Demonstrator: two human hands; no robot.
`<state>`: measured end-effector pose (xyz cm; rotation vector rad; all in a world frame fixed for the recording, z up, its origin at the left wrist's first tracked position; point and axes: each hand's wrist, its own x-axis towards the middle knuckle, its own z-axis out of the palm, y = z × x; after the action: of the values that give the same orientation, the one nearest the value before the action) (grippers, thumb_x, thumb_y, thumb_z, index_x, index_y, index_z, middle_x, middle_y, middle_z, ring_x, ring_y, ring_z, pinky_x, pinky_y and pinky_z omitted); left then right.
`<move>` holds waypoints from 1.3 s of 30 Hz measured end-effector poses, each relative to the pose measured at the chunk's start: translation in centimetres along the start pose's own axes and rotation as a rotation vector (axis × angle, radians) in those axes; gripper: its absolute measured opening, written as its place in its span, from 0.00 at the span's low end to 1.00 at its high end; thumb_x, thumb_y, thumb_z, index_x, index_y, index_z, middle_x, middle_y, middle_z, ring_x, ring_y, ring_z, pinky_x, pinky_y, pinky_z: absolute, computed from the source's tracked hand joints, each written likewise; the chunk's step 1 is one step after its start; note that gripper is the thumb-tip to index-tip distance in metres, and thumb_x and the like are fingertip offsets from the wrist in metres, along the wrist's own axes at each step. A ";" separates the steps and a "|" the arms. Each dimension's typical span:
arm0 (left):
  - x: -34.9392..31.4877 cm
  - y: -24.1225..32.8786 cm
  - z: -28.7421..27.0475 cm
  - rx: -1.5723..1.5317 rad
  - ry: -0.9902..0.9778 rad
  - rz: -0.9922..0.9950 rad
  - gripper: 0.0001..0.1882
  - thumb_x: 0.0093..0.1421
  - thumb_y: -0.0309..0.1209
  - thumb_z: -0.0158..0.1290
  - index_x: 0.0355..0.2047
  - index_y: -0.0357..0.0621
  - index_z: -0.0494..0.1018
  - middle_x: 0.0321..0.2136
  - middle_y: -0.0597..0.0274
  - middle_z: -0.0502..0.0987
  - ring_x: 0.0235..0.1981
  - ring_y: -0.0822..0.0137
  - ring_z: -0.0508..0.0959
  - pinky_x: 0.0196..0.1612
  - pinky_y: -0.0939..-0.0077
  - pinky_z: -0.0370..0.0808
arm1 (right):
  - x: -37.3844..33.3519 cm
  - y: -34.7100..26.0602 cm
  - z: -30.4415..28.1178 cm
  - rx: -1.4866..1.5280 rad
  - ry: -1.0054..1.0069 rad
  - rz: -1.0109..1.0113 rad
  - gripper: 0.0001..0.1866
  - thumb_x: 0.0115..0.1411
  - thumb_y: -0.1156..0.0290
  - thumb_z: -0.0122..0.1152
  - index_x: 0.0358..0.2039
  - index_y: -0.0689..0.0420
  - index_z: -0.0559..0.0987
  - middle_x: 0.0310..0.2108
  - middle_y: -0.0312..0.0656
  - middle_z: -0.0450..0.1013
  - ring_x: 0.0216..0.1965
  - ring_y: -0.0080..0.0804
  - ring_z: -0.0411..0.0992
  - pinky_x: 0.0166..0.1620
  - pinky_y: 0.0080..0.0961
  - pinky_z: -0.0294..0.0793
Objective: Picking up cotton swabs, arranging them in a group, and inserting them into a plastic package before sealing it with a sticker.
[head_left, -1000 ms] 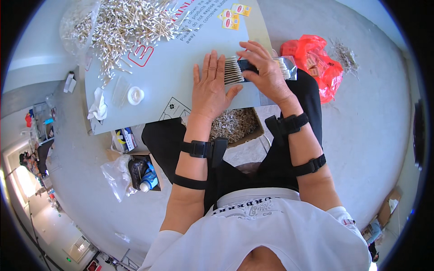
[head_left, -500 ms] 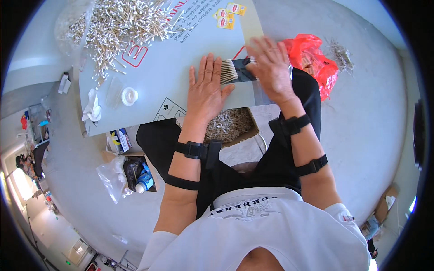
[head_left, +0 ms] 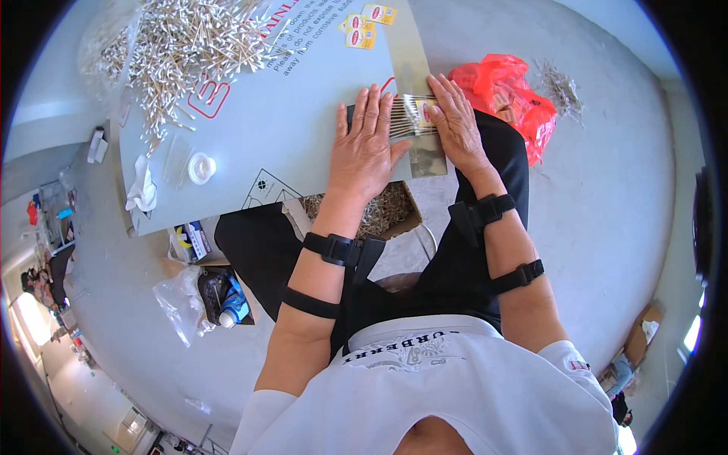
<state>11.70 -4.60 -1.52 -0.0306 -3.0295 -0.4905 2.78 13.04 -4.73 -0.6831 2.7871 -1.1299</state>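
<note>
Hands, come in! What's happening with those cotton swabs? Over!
Left hand flat over swab row. Right hand at its yellow card. Loose swab pile apart, far left of table.

There are two hands (head_left: 365, 155), one red bag (head_left: 537, 112), one round white tub (head_left: 201, 168), at least four yellow cards (head_left: 360, 38), and cotton swabs (head_left: 197, 45) too many to count.
</note>
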 end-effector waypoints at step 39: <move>5.8 6.4 3.7 -1.641 0.739 -0.423 0.26 0.71 0.43 0.42 0.57 0.30 0.64 0.54 0.50 0.69 0.56 0.62 0.70 0.63 0.65 0.63 | 1.5 -0.3 2.2 0.807 0.454 0.502 0.22 0.67 0.61 0.54 0.18 0.61 0.71 0.17 0.29 0.59 0.23 0.17 0.54 0.24 0.25 0.57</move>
<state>5.88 2.70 -2.53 0.5290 -1.2505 -2.1360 2.00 10.77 -6.01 0.3623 2.1939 -2.2127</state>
